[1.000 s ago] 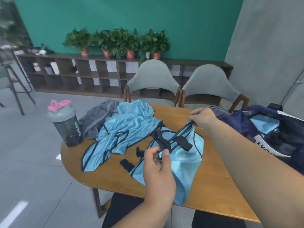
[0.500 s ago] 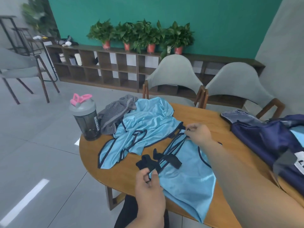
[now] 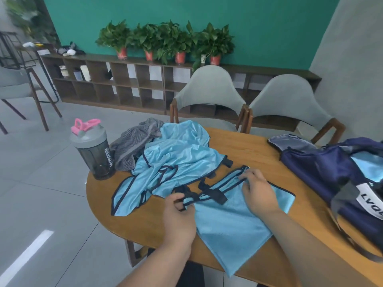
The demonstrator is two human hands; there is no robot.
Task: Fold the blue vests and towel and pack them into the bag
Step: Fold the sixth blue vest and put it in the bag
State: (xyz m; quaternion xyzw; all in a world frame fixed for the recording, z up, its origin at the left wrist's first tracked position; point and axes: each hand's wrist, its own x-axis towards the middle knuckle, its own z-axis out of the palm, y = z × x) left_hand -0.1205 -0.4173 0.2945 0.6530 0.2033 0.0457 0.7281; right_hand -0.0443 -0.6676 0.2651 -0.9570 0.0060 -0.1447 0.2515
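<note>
A light blue vest with dark trim lies flat on the wooden table in front of me. My left hand pinches its near shoulder strap at the vest's left end. My right hand grips the far strap edge and presses it onto the table. A second blue vest lies crumpled behind it, next to a grey striped towel. The navy bag sits open at the right, with blue fabric showing inside.
A dark shaker bottle with a pink lid loop stands near the table's left edge. Two grey chairs are tucked in at the far side. A shelf with potted plants runs along the green wall.
The vest has been lowered and spread flat on the table. Both hands moved down with its straps, and my view has shifted left, bringing more of the bag into sight.
</note>
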